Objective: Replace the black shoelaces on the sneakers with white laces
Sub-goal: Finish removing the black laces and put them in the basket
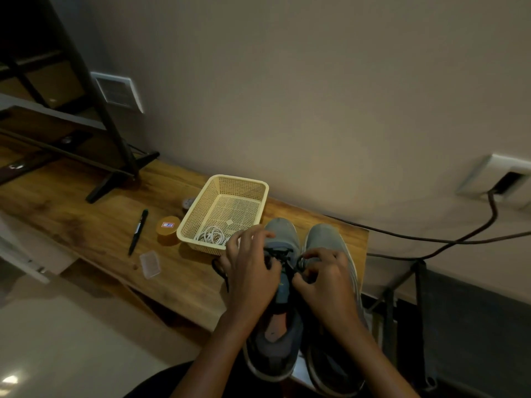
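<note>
One cream basket (pixel 198 206) holding a coil of white laces (pixel 211 235) sits beside two sneakers (pixel 323 239) at the table's (pixel 86 219) right end, where the left hand (pixel 250 274) grips one with curled fingers and the right hand (pixel 327 282) pinches its black lace (pixel 283 251).

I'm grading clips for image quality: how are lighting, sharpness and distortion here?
Head view: dim, warm light, so the black laces barely stand out from the sneakers; left hand and right hand look slightly soft; wide-angle distortion skews the table edges; small glare patch bottom left.
</note>
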Demonstrator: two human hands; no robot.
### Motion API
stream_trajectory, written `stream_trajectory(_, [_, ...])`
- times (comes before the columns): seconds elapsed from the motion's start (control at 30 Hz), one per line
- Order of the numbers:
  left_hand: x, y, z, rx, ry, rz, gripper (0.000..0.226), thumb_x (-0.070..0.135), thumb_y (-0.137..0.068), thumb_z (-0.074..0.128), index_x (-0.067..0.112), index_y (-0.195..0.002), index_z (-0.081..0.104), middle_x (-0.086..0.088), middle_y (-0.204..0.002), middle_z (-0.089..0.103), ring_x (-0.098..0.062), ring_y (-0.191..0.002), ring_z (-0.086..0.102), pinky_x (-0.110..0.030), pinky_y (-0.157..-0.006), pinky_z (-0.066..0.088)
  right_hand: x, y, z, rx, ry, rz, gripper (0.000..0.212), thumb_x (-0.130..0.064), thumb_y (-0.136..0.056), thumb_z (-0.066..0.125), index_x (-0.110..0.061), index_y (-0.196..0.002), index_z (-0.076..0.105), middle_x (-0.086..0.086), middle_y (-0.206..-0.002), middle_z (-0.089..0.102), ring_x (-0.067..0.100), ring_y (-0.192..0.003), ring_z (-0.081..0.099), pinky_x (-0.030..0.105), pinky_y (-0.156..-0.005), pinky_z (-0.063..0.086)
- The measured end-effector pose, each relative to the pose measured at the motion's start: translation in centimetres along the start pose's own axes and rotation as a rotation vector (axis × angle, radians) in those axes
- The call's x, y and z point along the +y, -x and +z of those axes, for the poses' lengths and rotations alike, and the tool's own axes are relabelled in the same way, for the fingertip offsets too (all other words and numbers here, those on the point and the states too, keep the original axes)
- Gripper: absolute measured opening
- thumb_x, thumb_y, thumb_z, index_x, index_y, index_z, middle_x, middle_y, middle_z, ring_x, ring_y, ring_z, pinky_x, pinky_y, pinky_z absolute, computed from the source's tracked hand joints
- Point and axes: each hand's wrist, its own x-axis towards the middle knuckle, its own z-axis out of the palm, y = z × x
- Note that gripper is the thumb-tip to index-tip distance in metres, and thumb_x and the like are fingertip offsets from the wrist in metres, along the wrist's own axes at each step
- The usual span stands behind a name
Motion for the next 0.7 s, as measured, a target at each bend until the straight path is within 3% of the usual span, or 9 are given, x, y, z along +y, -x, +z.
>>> stream_trajectory(0.1, [-0.13, 0.21, 0.32, -0.191, -0.259, 0.061, 0.024, 0.031, -0.083, 0.061, 0.035, -0.105, 0.054, 0.012, -0.150, 0.022, -0.019, -0.142, 0.000, -0.041, -0.106, 0.000, -0.19, 0.03, -0.13, 0.008, -0.005, -0.012, 0.023, -0.014, -0.077, 0.068, -0.008, -0.057, 0.061, -0.006, -0.110, 0.060, 0.004, -0.099, 0.028, 0.005, -0.067, 0.029])
stream_trajectory(0.17, [-0.18, 0.36, 0.49, -0.213, -0.319, 0.060, 0.019, 0.036, -0.086, 0.060, 0.033, -0.104, 0.057, 0.011, -0.152, 0.022, -0.019, -0.142, -0.001, -0.041, -0.105, -0.001, -0.31, 0.04, -0.09, 0.016, -0.012, -0.006, 0.023, -0.014, -0.077, 0.068, -0.009, -0.055, 0.060, -0.005, -0.108, 0.061, 0.004, -0.098, 0.029, 0.007, -0.066, 0.029])
stream_trajectory(0.27, [-0.15, 0.42, 0.65, -0.137, -0.247, 0.052, 0.010, 0.035, -0.086, 0.062, 0.029, -0.094, 0.062, 0.013, -0.145, 0.034, -0.017, -0.141, 0.008, -0.039, -0.106, 0.002, -0.32, 0.10, -0.02, 0.036, -0.016, 0.005, 0.025, -0.014, -0.076, 0.068, -0.010, -0.054, 0.059, -0.005, -0.105, 0.062, 0.005, -0.097, 0.031, 0.008, -0.064, 0.029])
stream_trajectory(0.4, [-0.01, 0.45, 0.93, -0.065, -0.109, 0.018, 0.003, 0.030, -0.090, 0.057, 0.028, -0.090, 0.056, 0.016, -0.137, 0.041, -0.010, -0.135, 0.017, -0.034, -0.104, 0.006, -0.11, 0.02, 0.07, 0.034, 0.007, 0.023, 0.024, -0.014, -0.076, 0.067, -0.007, -0.055, 0.060, -0.006, -0.107, 0.061, 0.004, -0.099, 0.029, 0.010, -0.062, 0.028])
stream_trajectory(0.57, [0.03, 0.03, 0.79, 0.107, 0.145, -0.117, 0.005, 0.020, -0.091, 0.054, 0.023, -0.089, 0.051, 0.014, -0.123, 0.052, -0.015, -0.130, 0.031, -0.038, -0.104, 0.015, -0.15, 0.02, 0.17, 0.032, 0.005, 0.052, 0.023, -0.015, -0.077, 0.067, -0.006, -0.057, 0.061, -0.006, -0.113, 0.060, 0.002, -0.101, 0.026, 0.020, -0.068, 0.029])
stream_trajectory(0.7, [0.03, 0.22, 0.52, 0.015, 0.022, -0.012, 0.013, 0.019, -0.089, 0.055, 0.027, -0.099, 0.051, 0.013, -0.132, 0.045, -0.017, -0.135, 0.023, -0.040, -0.105, 0.016, -0.16, 0.01, 0.18, 0.020, 0.009, 0.044, 0.021, -0.015, -0.078, 0.066, -0.007, -0.059, 0.062, -0.005, -0.116, 0.058, 0.000, -0.101, 0.022, 0.015, -0.066, 0.027])
